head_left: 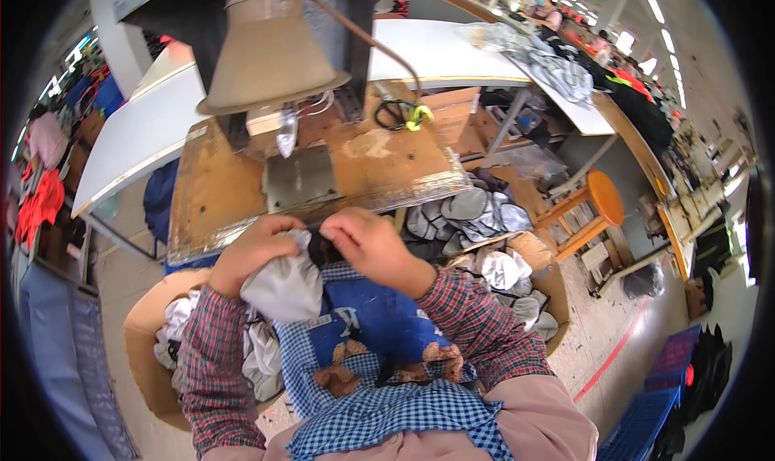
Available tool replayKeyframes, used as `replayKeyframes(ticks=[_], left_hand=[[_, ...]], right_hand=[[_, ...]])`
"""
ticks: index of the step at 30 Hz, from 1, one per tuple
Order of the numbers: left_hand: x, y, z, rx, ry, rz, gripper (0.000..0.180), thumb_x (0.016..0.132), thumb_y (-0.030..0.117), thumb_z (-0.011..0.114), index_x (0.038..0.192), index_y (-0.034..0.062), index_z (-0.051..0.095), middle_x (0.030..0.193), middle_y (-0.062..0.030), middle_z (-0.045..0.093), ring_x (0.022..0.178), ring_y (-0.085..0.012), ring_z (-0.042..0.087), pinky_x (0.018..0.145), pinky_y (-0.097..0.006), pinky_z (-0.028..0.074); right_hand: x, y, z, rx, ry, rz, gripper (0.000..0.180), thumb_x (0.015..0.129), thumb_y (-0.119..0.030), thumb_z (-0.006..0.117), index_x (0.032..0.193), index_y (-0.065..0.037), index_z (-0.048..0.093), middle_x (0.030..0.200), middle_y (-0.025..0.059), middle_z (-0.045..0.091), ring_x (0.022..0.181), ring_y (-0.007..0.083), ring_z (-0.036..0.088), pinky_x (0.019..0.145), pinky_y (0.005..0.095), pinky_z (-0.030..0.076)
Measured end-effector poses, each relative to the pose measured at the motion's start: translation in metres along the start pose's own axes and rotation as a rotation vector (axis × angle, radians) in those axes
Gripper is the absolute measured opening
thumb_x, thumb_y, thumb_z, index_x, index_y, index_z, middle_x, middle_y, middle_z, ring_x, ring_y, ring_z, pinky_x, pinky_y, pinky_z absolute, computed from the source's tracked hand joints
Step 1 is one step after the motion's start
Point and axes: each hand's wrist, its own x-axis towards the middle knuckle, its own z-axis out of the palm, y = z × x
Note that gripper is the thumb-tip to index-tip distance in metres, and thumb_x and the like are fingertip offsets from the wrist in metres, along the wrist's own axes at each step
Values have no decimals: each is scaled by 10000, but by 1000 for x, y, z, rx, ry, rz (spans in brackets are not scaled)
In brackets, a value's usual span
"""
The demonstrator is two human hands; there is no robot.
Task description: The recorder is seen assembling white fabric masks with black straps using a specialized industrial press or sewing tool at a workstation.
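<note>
Left hand [257,251] closed round grey cloth piece [284,282], bunching it at bench edge [211,239], close under machine plate [300,178]. Right hand [367,243] pinches dark end of same piece, pulling it taut between hands. Cardboard boxes [145,332] of like pieces sit either side, within reach. Scissors [397,112] lie on bench, well apart.

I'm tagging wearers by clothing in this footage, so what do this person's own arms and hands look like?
Both arms wear long plaid sleeves, red checked with dark and pale lines, the left sleeve and right sleeve ending in buttoned-looking cuffs at the wrists. The left hand and right hand are bare: no gloves, and no rings or watch that I can make out.
</note>
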Motion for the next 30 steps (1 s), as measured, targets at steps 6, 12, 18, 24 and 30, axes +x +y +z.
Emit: replayKeyframes(ticks=[6, 12, 18, 24, 30], left_hand=[[15, 2, -20, -121, 83, -61, 421, 727, 156, 662, 1099, -33, 609, 963, -48, 635, 879, -124, 590, 791, -244, 467], [34, -6, -39, -224, 135, -79, 453, 743, 141, 656, 1161, -10, 569, 969, -59, 627, 866, -147, 612, 781, -252, 486], [43, 8, -54, -270, 132, -79, 373, 785, 159, 652, 1133, 32, 612, 920, -32, 638, 831, -136, 622, 750, -249, 495], [57, 3, -71, -334, 82, 17, 269, 823, 146, 632, 1073, 45, 634, 900, -16, 639, 815, -130, 618, 743, -247, 497], [54, -17, -92, -129, -7, 349, 244, 873, 19, 582, 1099, 103, 620, 1050, -29, 599, 957, -118, 584, 862, -253, 480]], right_hand=[[22, 9, 9, 49, 32, 68, 86, 901, -74, 644, 953, -6, 632, 824, 122, 657, 718, 238, 642, 664, 308, 510], [39, 25, 20, 187, 46, 195, 99, 897, -83, 647, 946, 0, 626, 752, 136, 627, 627, 202, 600, 582, 307, 473], [60, 35, 26, 206, 45, 221, 114, 918, -106, 629, 957, 1, 633, 740, 104, 637, 625, 151, 584, 581, 285, 468], [73, 51, 30, 242, 71, 208, 121, 928, -123, 620, 951, -6, 638, 743, 80, 649, 633, 123, 579, 586, 274, 466], [82, 56, 38, 275, 80, 234, 124, 931, -127, 618, 957, -7, 635, 745, 75, 652, 635, 118, 577, 596, 268, 465]])
